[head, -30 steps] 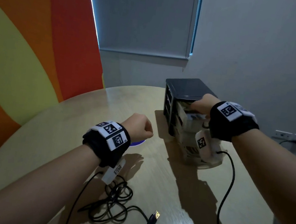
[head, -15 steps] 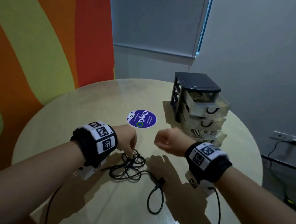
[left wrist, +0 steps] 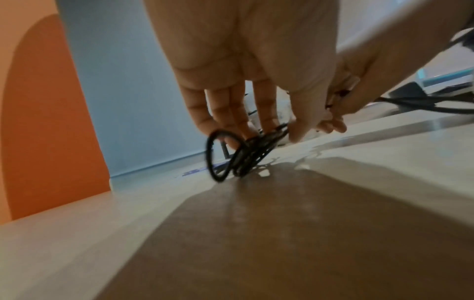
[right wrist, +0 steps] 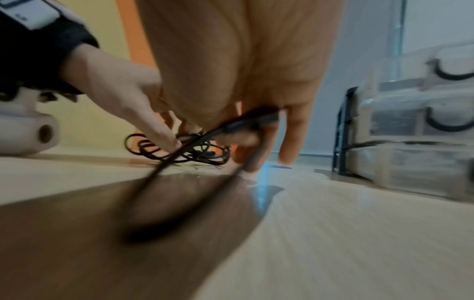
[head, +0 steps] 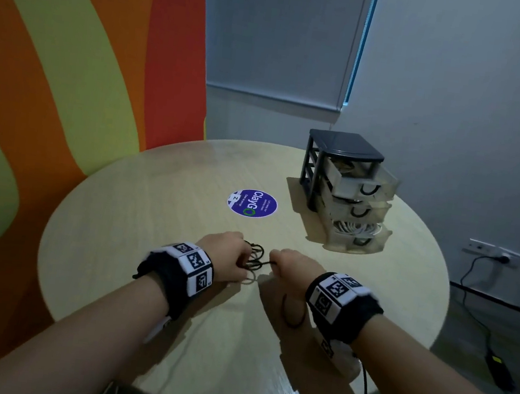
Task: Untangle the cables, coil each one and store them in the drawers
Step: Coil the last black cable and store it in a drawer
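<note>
Black cable [head: 252, 258], a tangle of loops on the table [head: 150, 215], between both hands near the front edge. Left hand [head: 223, 254] on the tangle, fingers [left wrist: 218, 113] and thumb pinched on the loops. Right hand [head: 290, 268] just beside, fingers [right wrist: 246, 138] clamped on a strand, one loop trailing back under the wrist. Drawers [head: 356, 194] farther back on the right, all three pulled partly open, a white coil in the lowest. Round sticker [head: 252, 203] left of them.

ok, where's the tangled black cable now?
Head view: tangled black cable lies centre-table between left hand and right hand, nearer than the round blue sticker.
</note>
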{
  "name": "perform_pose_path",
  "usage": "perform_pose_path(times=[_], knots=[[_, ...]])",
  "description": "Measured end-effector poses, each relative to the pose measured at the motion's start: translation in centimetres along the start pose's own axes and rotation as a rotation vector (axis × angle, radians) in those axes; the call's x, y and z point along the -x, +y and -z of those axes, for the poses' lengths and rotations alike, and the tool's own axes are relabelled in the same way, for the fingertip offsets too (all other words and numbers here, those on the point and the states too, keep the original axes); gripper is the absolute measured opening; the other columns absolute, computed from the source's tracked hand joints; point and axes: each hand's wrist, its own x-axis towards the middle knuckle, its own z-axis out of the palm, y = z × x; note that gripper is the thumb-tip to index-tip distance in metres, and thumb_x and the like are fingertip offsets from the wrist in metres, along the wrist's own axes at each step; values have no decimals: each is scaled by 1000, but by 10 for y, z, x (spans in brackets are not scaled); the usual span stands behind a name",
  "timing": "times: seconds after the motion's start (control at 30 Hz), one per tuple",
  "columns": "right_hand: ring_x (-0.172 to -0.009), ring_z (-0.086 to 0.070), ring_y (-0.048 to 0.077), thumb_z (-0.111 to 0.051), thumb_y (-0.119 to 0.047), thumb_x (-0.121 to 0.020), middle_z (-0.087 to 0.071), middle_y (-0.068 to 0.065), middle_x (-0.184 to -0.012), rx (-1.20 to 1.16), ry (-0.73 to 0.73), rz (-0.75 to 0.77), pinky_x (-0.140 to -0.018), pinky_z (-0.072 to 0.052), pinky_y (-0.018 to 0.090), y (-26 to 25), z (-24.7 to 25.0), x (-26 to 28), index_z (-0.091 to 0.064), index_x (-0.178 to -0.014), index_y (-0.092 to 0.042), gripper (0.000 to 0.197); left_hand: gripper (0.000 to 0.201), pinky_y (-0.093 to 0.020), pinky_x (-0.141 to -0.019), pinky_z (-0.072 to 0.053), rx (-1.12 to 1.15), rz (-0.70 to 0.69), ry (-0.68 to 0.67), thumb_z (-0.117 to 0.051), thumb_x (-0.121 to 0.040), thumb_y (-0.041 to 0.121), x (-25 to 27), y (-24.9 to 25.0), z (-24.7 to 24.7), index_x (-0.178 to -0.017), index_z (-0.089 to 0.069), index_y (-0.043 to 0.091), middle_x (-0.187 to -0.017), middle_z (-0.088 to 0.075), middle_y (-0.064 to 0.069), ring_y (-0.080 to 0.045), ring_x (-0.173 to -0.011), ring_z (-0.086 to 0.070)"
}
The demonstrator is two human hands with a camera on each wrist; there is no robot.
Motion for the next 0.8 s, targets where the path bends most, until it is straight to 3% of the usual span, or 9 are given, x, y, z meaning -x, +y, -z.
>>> perform_pose_path(times=[0.2,0.27,0.33,0.37,0.47,0.63,0.67,0.73,0.8], knots=[[-110,-45,25,-48,0,-83,-55,5,-112,142,328,-130,-96,-33,41,7,5,2,-50,-110,-17,31,38,-26,-63,-34,94,65,175,-48,-89,56,-6,-16,1,-84,-47,18,-89,-44,1,-18,-79,-49],[-90,-55,25,-66,5,-64,-61,5,-87,178,494,-107,-89,-41,47,-2,7,4,-58,-91,-15,35,36,-27,-63,-36,133,95,240,-47,-91,51,-6,-19,1,-87,-49,15,-89,-41,1,-19,-77,-49],[-60,-56,22,-80,6,-30,-55,-2,-55,231,594,-85,-68,-52,47,-5,8,5,-57,-61,-18,45,30,-29,-64,-38,155,120,307,-49,-94,40,-6,-22,1,-98,-51,11,-95,-42,-3,-23,-77,-50],[-54,-55,21,-83,2,-25,-52,-5,-49,225,597,-92,-65,-53,46,-4,6,3,-56,-54,-20,46,23,-31,-64,-39,165,145,325,-50,-94,32,-6,-24,1,-103,-51,10,-99,-44,-6,-26,-79,-52],[-53,-55,16,-90,-10,-31,-51,-8,-44,258,563,-79,-71,-53,48,-8,9,1,-58,-45,-24,38,19,-33,-65,-40,185,309,330,-49,-90,15,-6,-33,1,-109,-48,12,-105,-49,-11,-32,-85,-56],[-44,-51,12,-89,-16,-31,-45,-9,-36,266,503,-93,-74,-52,54,-12,7,1,-55,-34,-24,35,28,-32,-77,-45,36,545,267,-38,-93,0,-7,-42,0,-119,-48,6,-120,-45,-14,-29,-104,-54],[-48,-53,13,-88,-15,-37,-48,-8,-39,320,477,-103,-80,-49,57,-13,8,3,-58,-38,-24,31,28,-31,-79,-45,22,551,263,-39,-93,-1,-9,-42,0,-120,-48,4,-124,-42,-14,-28,-108,-51],[-78,-60,19,-70,-14,-74,-58,0,-64,266,357,-112,-104,-28,60,-20,13,3,-70,-70,-20,7,30,-31,-82,-45,19,532,260,-41,-92,-3,-12,-41,1,-120,-47,3,-127,-39,-14,-27,-113,-46],[-104,-53,23,-45,-9,-91,-58,6,-87,286,265,-141,-112,-12,53,-16,10,1,-65,-99,-14,22,34,-32,-82,-45,56,463,291,-40,-89,-8,-15,-40,1,-120,-47,4,-124,-40,-14,-28,-111,-47]])
